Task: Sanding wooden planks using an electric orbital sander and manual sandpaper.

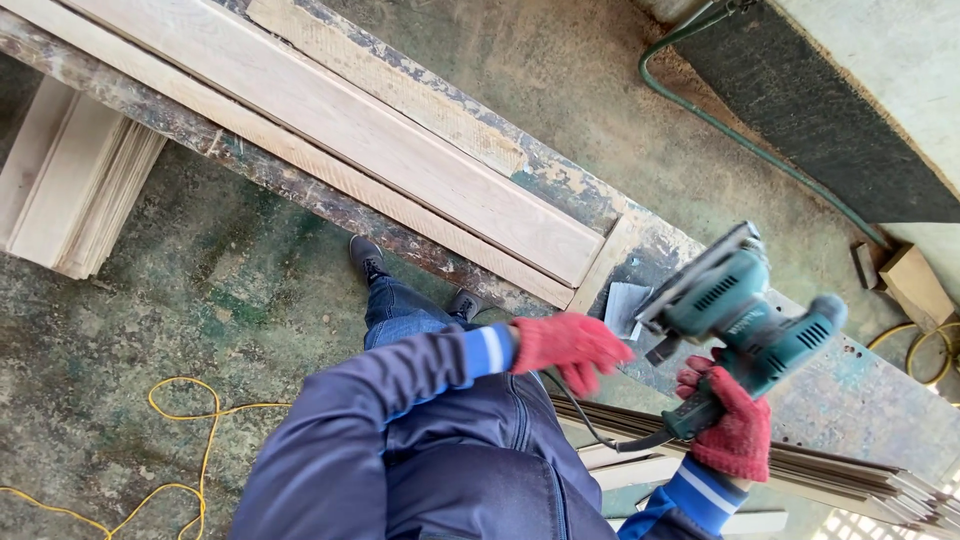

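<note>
R hand (pixel 735 425) w/ grip on teal sander (pixel 745 315); L hand (pixel 570 347) free nearby.

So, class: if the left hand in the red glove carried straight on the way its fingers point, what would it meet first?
The left hand points right, toward the teal sander held in the right hand. Probably the sander's pad edge comes first, though depth is unclear.

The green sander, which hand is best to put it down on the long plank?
Probably the right hand: it already grips the green sander by its handle, lifted off the bench. The left hand hangs free beside it, nearer the long plank.
</note>
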